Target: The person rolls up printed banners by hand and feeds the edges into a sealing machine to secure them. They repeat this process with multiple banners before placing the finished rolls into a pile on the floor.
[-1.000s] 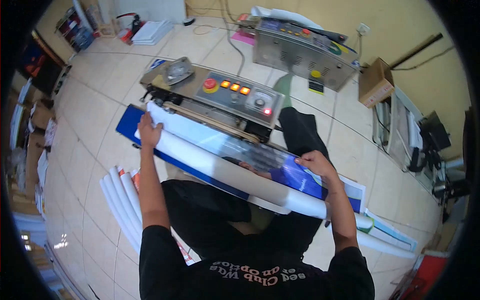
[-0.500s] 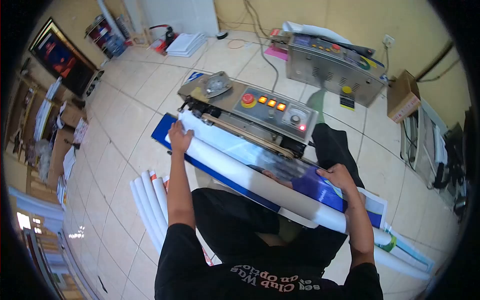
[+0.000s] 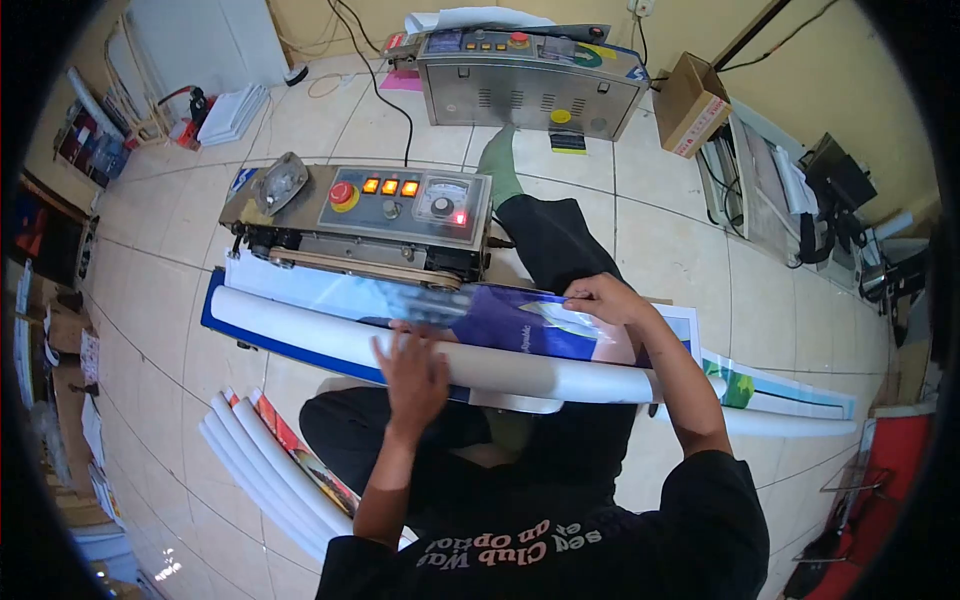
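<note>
A sealing machine (image 3: 400, 205) with lit orange buttons stands in front of me, its belt along the near side. A partly rolled printed sheet (image 3: 520, 372) lies across the blue platform (image 3: 225, 312), its purple and blue part flat against the belt side. My left hand (image 3: 415, 375) rests on the white roll near its middle, fingers spread. With thumb and fingers pinched, my right hand (image 3: 605, 300) holds the far edge of the sheet, right of the machine.
Several rolled prints (image 3: 265, 470) lie on the floor at left, others (image 3: 790, 400) at right. A second machine (image 3: 530, 90) stands behind, beside a cardboard box (image 3: 690, 105). My legs are under the platform.
My left hand has moved from the sheet's left end to the middle of the roll. The view has turned to the right. My right hand stays at the sheet's edge.
</note>
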### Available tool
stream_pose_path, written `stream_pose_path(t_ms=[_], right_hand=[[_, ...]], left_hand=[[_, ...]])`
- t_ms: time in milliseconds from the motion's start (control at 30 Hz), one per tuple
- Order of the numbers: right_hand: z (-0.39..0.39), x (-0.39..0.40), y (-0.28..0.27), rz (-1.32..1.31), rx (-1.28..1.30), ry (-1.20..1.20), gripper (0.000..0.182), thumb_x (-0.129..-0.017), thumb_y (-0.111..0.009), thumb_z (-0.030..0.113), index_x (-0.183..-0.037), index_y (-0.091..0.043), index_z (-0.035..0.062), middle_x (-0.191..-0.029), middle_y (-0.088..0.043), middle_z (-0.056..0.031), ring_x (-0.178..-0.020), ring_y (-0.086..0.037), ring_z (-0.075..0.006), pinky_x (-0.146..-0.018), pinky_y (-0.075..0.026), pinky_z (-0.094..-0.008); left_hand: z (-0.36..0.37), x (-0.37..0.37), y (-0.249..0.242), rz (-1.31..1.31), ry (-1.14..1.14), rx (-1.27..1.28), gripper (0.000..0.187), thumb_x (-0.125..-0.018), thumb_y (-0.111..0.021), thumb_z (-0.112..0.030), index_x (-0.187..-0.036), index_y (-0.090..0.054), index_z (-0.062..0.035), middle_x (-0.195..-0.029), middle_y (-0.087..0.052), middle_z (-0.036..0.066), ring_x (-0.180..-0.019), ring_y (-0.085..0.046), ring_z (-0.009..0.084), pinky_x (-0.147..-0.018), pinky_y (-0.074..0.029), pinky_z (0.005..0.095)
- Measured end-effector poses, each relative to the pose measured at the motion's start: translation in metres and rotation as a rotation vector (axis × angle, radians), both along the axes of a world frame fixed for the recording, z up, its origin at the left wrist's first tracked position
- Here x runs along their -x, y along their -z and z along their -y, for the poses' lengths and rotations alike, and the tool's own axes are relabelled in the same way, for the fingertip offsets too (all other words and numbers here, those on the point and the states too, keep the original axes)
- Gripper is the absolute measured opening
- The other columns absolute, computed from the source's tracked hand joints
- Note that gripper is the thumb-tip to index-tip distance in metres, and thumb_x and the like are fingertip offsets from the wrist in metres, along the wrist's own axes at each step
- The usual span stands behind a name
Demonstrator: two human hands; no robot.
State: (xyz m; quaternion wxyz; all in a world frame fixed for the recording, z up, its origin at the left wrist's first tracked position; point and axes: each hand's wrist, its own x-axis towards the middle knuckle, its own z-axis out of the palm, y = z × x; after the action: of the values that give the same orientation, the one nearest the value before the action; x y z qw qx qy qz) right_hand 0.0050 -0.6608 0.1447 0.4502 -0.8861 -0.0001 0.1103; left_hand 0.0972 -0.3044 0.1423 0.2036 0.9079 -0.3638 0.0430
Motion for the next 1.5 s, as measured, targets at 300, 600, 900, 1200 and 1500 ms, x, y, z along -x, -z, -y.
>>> stream_pose_path(t_ms=[300, 600, 900, 1200, 1500], right_hand=[[0.002, 0.020, -0.004, 0.060, 0.059, 0.148, 0.023, -0.092, -0.063, 0.024, -0.094, -0.069, 0.0019, -0.083, -0.069, -0.0161, -0.074, -0.067, -0.0302, -0.069, -0.051, -0.0355], [0.002, 0.024, 0.007, 0.149, 0.153, 0.213, 0.026, -0.087, -0.068, 0.030, -0.085, -0.071, 0.0042, -0.076, -0.067, -0.0175, -0.067, -0.066, -0.0323, -0.062, -0.050, -0.0368], [0.041, 0.068, 0.010, 0.040, 0.096, 0.270, 0.022, -0.089, -0.067, 0.022, -0.098, -0.072, 0.0028, -0.085, -0.072, -0.0122, -0.073, -0.068, -0.0217, -0.070, -0.052, -0.0309], [0.067, 0.093, 0.018, -0.101, -0.048, 0.371, 0.020, -0.087, -0.071, 0.016, -0.096, -0.072, -0.0013, -0.077, -0.070, -0.0053, -0.071, -0.061, -0.0099, -0.066, -0.050, -0.0266], [0.082, 0.096, 0.027, -0.220, -0.275, 0.377, 0.020, -0.087, -0.071, 0.011, -0.102, -0.071, -0.0026, -0.082, -0.070, -0.0033, -0.075, -0.061, -0.0080, -0.069, -0.050, -0.0241]], left_hand=[[0.116, 0.092, 0.001, -0.181, 0.464, 0.084, 0.039, -0.086, -0.061, -0.032, -0.112, -0.061, -0.0020, -0.103, -0.060, 0.015, -0.102, -0.055, 0.0314, -0.094, -0.038, 0.0489], [0.096, 0.096, 0.005, -0.084, 0.403, 0.197, 0.042, -0.085, -0.063, -0.037, -0.109, -0.063, -0.0032, -0.105, -0.061, 0.014, -0.102, -0.056, 0.0305, -0.095, -0.039, 0.0453], [0.091, 0.072, 0.010, -0.062, 0.377, 0.185, 0.046, -0.085, -0.062, -0.041, -0.108, -0.064, -0.0015, -0.103, -0.062, 0.013, -0.100, -0.057, 0.0292, -0.096, -0.039, 0.0437], [0.075, 0.058, 0.011, -0.074, 0.331, 0.161, 0.044, -0.084, -0.063, -0.042, -0.108, -0.065, -0.0053, -0.107, -0.063, 0.012, -0.105, -0.057, 0.0285, -0.099, -0.039, 0.0434], [0.058, 0.040, 0.007, -0.032, 0.351, 0.164, 0.044, -0.082, -0.065, -0.041, -0.107, -0.065, -0.0041, -0.106, -0.063, 0.011, -0.103, -0.057, 0.0281, -0.098, -0.039, 0.0430]])
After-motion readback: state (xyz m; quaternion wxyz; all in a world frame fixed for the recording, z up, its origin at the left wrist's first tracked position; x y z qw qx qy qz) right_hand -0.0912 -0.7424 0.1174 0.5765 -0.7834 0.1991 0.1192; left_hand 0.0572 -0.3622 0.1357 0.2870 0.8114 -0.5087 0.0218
